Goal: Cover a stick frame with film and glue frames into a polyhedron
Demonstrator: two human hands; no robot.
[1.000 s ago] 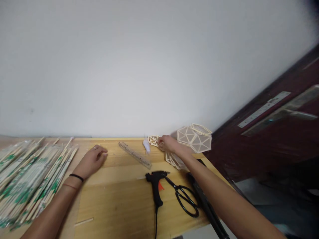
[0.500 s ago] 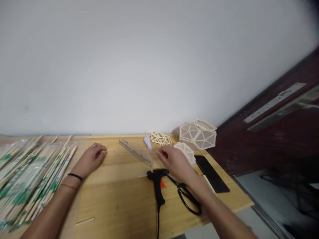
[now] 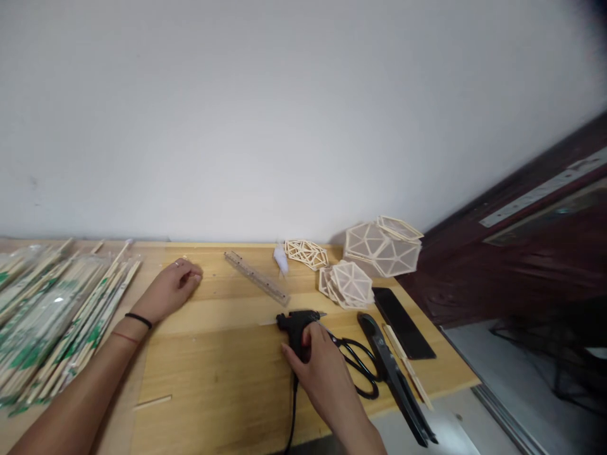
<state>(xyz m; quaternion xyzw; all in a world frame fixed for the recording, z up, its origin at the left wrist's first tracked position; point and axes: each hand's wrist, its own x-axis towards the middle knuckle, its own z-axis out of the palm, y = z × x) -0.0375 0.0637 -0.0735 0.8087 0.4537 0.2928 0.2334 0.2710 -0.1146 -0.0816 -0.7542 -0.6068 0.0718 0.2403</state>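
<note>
Sticks in bags (image 3: 57,328) fill nine o'clock, taking the gun (image 3: 294,320) as the dial's centre; much of that stock looks unused. A pale-skinned model (image 3: 367,243) of joined facets stands near one o'clock, one panel tilted on top, suggesting building is well begun. Nearer, in the same direction, covered panels (image 3: 353,284) sit piled apart from it, apparently unattached, while bare frames (image 3: 307,254) at twelve show no skin. A worker's right hand (image 3: 325,370) is at the gun, which lies on the table (image 3: 213,354) with its nozzle toward three; thumb and fingers stand parted around the grip, though how firmly cannot be told. The left hand (image 3: 173,287) rests at ten, fingers loosely curled, partly open, nothing seen in them.

A plain wall (image 3: 284,120) backs the wooden table, with a dark red door (image 3: 512,272) between two and three. Also laid out: a black tool (image 3: 386,354) and scissors (image 3: 360,364) at four, a black slab (image 3: 405,325) at three, a clear ruler (image 3: 256,278) at eleven and a short strip (image 3: 154,402) at eight.
</note>
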